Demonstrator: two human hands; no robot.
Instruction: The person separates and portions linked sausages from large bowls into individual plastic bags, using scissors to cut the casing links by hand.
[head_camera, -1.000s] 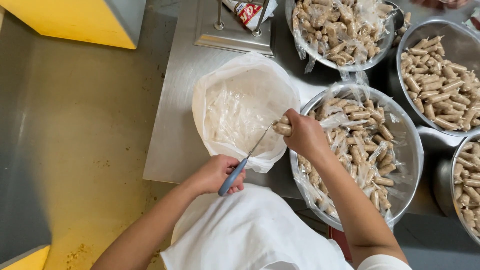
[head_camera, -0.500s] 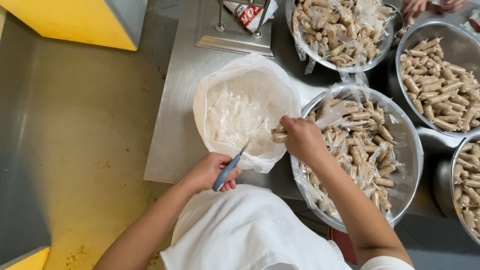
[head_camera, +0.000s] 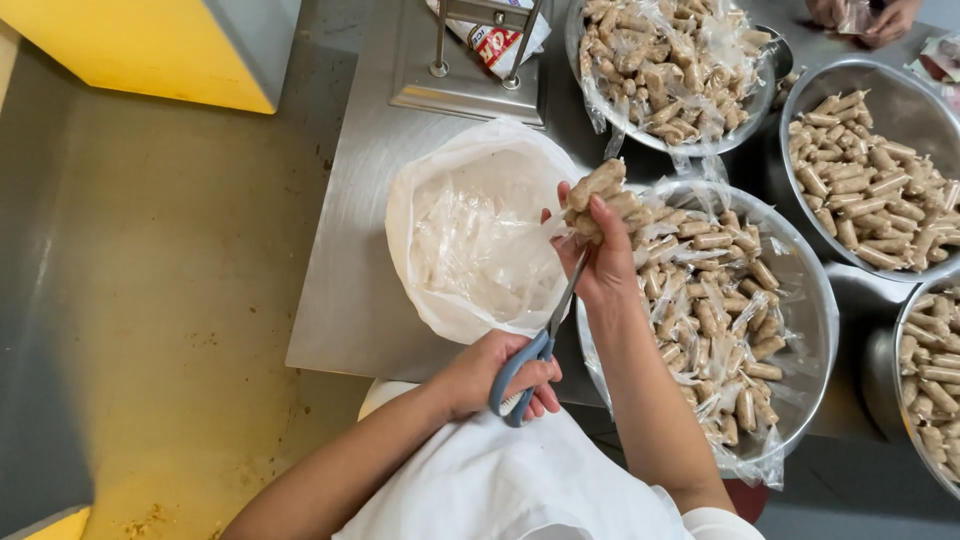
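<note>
My left hand (head_camera: 482, 376) grips blue-handled scissors (head_camera: 540, 340), with the blades pointing up toward my right hand (head_camera: 603, 262). That hand holds a small bunch of brown rolls in clear wrap (head_camera: 598, 190) raised between a white plastic bag (head_camera: 470, 235) full of clear plastic scraps and a large steel bowl (head_camera: 822, 300). The bowl is lined with plastic and holds several more wrapped rolls. The scissor tips sit just below the held bunch, close to my right wrist.
Three more steel bowls of brown rolls stand at the top (head_camera: 670, 60), the right (head_camera: 880, 170) and the far right (head_camera: 935, 380). Another person's hands (head_camera: 865, 15) work at the top right. A metal stand (head_camera: 470, 60) sits on the steel table (head_camera: 360, 230); a yellow box (head_camera: 150, 40) is at the top left.
My right hand has lifted the bunch of rolls up from the bowl's rim. My left hand has brought the scissors right and turned the blades up toward it.
</note>
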